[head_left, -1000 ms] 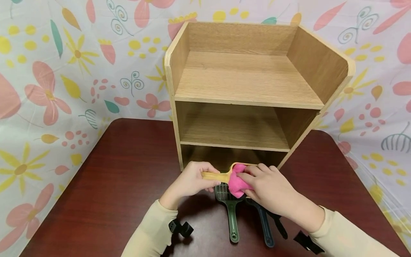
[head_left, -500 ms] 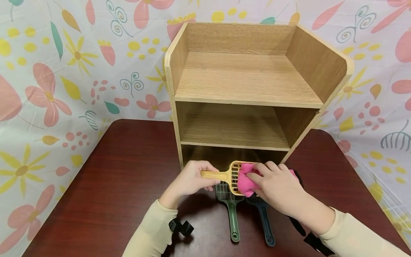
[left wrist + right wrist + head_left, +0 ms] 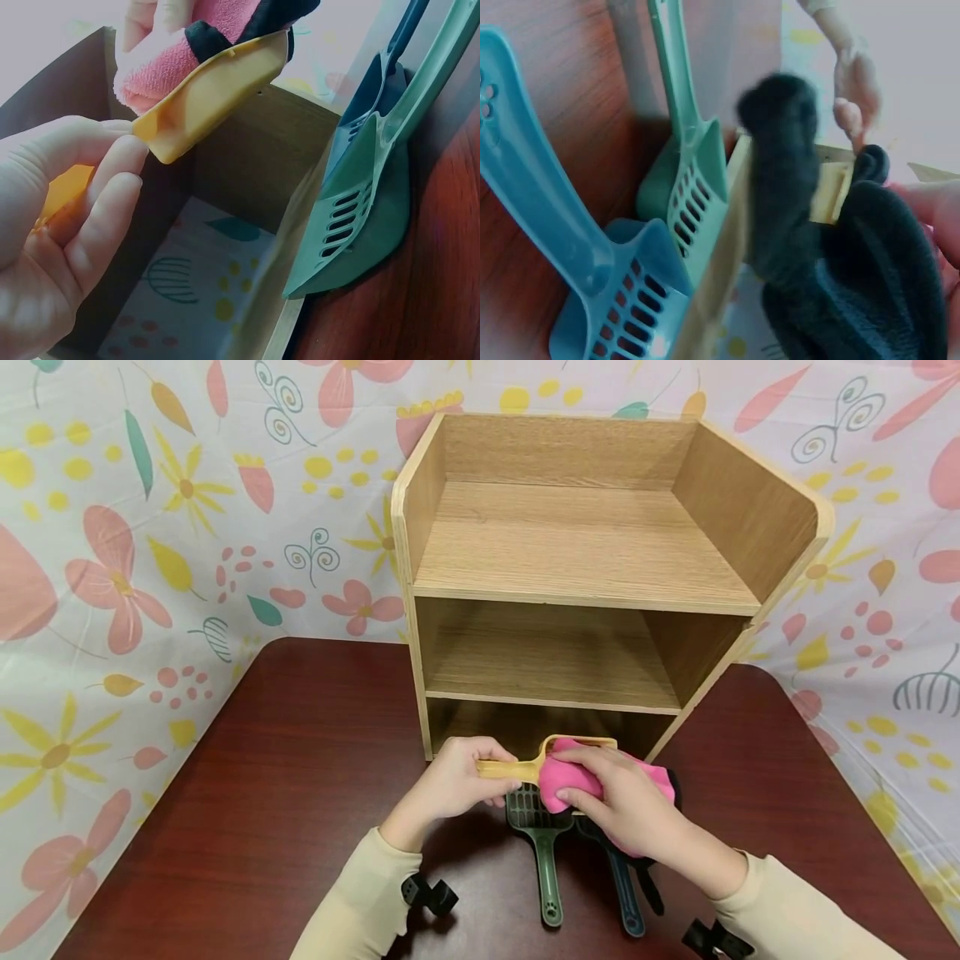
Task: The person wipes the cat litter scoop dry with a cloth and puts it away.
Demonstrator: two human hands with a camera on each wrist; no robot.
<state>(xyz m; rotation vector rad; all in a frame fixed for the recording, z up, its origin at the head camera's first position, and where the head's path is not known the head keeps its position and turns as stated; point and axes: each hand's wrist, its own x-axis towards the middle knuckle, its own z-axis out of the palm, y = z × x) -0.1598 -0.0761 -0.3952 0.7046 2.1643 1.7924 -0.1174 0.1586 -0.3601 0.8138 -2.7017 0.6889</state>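
Note:
My left hand (image 3: 453,781) grips the handle of a yellow litter scoop (image 3: 510,770), held up in front of the shelf's lowest opening. My right hand (image 3: 626,793) holds a pink and black cloth (image 3: 568,781) pressed into the scoop's basket, covering most of its slots. In the left wrist view, the scoop's yellow outer side (image 3: 217,94) shows below the bunched cloth (image 3: 165,75). Black cloth (image 3: 870,270) fills much of the right wrist view. Below the hands lie a green slotted scoop (image 3: 547,860) and a blue slotted scoop (image 3: 624,893), the latter partly covered.
A wooden shelf unit (image 3: 585,539) stands at the back of the dark red table (image 3: 300,760), just beyond the hands. A patterned sheet (image 3: 187,510) hangs behind it. Black cameras (image 3: 429,893) sit on both wrists.
My right hand with the cloth slid right along the scoop, then came back left. The scoop's slots, visible half a second ago, are now mostly covered. My left hand stays nearly in place.

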